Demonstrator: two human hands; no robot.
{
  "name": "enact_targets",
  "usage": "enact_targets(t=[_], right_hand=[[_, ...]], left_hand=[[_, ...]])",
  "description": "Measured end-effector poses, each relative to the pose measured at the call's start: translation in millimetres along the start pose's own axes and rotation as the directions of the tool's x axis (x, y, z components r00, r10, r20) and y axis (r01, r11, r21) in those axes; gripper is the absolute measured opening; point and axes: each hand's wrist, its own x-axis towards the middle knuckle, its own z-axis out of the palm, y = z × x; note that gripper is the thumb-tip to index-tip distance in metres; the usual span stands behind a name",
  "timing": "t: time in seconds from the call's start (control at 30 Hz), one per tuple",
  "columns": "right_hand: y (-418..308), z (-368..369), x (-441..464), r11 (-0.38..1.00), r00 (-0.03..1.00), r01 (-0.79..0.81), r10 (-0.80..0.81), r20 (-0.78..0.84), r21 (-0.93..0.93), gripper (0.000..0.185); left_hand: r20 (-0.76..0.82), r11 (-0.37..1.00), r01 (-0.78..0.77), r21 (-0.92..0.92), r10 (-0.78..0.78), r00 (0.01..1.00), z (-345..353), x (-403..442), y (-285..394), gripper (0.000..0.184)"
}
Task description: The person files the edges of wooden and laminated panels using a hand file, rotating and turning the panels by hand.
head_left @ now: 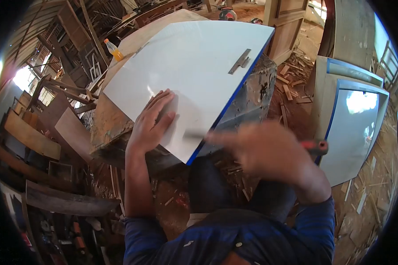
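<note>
A white panel (194,57) with a blue edge lies on a worn, paint-stained workbench (261,84). My left hand (154,119) rests flat on the panel's near left part, fingers stretched out. My right hand (265,150), smeared by motion, is closed around a hand tool with a red-and-black handle (315,146). The tool's flat grey blade (193,135) is blurred over the panel's near right edge; whether it touches cannot be made out. A metal hinge (240,62) sits near the blue edge, farther from me.
An orange drink bottle (114,50) stands at the bench's far left. Framed panels with blue edging (353,119) lean at the right. Wood scraps (292,81) litter the floor. Boards and a timber frame (66,205) crowd the left side. A red power tool (227,14) lies behind.
</note>
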Motion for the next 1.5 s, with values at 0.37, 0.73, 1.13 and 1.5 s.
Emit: enact_targets(t=[0.37,0.73,1.13,1.5], right_hand=[[-18,9,-25,0.985,0.992,0.097,-0.107,0.068,0.145,0.053],[29,12,-14,0.994,0.999,-0.034,0.034,-0.001,0.100,0.049],[104,4,8,0.917,0.913,-0.328,0.369,-0.173,0.226,0.039],[152,-3,-6,0.888,0.832,-0.290,0.418,-0.364,0.358,0.042]], left_hand=[[0.084,0.997,-0.067,-0.028,0.069,0.994,-6,-6,12,0.052],[0.108,0.998,-0.050,-0.033,0.053,0.993,-5,-7,19,0.054],[0.122,0.998,-0.011,-0.055,0.018,0.992,-7,-5,25,0.055],[0.327,0.973,-0.178,0.150,0.121,0.937,-6,55,65,0.066]])
